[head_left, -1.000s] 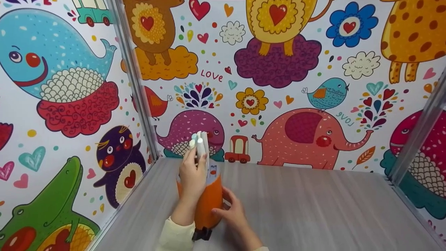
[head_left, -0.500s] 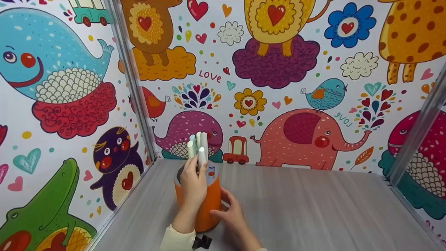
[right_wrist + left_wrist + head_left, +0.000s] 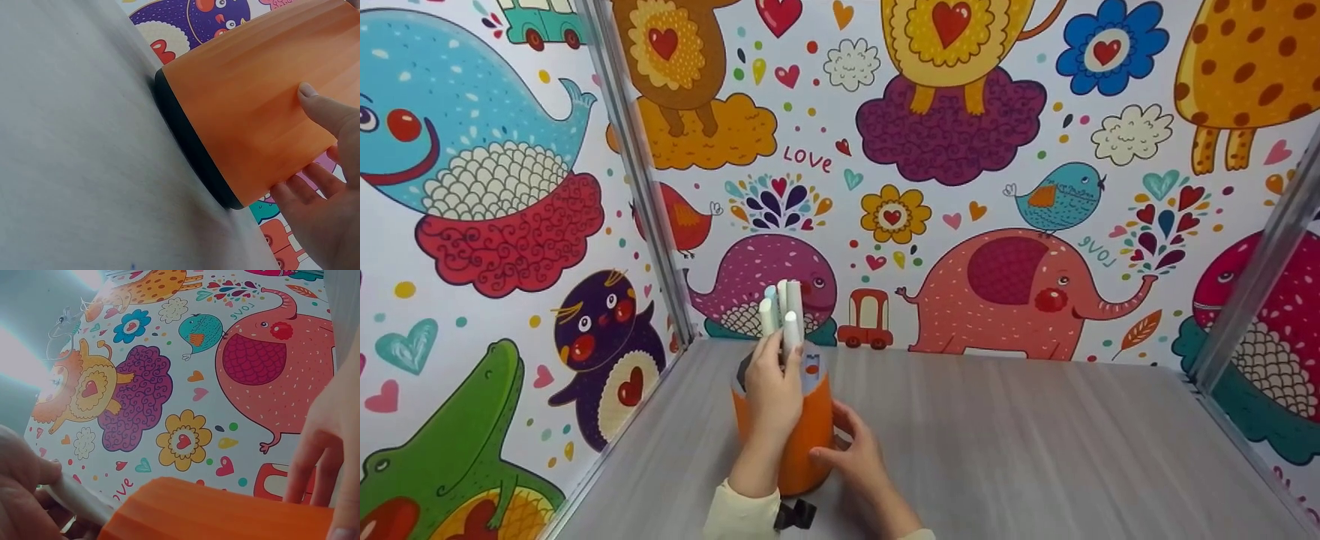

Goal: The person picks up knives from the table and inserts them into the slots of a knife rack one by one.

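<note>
An orange oval-sided container [image 3: 808,442] with a grey inside and a dark base [image 3: 194,146] stands upright on the table. From its mouth rise several white and pale rods [image 3: 789,300], like pens or slim handles; their kind is unclear. My left hand [image 3: 774,390] reaches over the front rim, fingers and thumb gripping a white rod [image 3: 79,495]; its lower part is out of sight. At the container's right side, my right hand [image 3: 859,454] holds the wall, thumb on the near face [image 3: 332,115] and fingers curled behind.
A grey wood-grain table [image 3: 997,450] carries the container. Behind it stands a wall [image 3: 990,202] printed with cartoon animals, and a similar panel [image 3: 502,262] closes the left side. Metal posts [image 3: 637,165] mark the corners. A black bow-shaped thing [image 3: 796,514] shows beside the left sleeve.
The front rod sits lower against the other rods than one second ago, and the left hand has come down slightly with it. The right hand keeps its hold on the container.
</note>
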Demonstrator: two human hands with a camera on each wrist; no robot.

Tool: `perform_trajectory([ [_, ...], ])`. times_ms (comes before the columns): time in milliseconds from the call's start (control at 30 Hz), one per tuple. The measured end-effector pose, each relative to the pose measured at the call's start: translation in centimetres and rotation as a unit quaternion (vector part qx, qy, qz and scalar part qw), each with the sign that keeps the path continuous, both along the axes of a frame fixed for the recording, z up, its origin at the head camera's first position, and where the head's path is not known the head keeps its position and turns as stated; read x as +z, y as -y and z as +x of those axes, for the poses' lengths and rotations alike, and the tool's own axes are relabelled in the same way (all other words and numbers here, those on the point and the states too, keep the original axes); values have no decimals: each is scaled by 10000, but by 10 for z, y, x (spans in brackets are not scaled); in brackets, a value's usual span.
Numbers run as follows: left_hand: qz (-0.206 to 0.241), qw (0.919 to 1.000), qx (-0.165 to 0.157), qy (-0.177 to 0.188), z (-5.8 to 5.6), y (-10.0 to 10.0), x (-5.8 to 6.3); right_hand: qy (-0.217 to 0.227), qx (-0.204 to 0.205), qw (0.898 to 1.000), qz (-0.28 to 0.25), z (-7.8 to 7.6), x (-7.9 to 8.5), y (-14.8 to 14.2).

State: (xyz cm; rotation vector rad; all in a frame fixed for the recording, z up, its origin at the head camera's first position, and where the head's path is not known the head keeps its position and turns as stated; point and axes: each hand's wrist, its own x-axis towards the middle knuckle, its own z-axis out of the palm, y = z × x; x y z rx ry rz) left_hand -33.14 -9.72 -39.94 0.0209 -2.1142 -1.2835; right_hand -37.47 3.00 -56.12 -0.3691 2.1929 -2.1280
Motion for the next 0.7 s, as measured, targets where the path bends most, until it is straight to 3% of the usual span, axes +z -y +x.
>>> perform_trajectory([
  [233,-172,9996,210,-57,0,-2,-7,-175,93,9998,-45,1,-2,0],
  [467,-43,9982,421,-421,-4,-3,-13,-330,147,9991,-230,4,-2,0],
  [700,209,9989,318,-262,-8,-4,-11,-297,70,9994,-187,2,-4,-1],
])
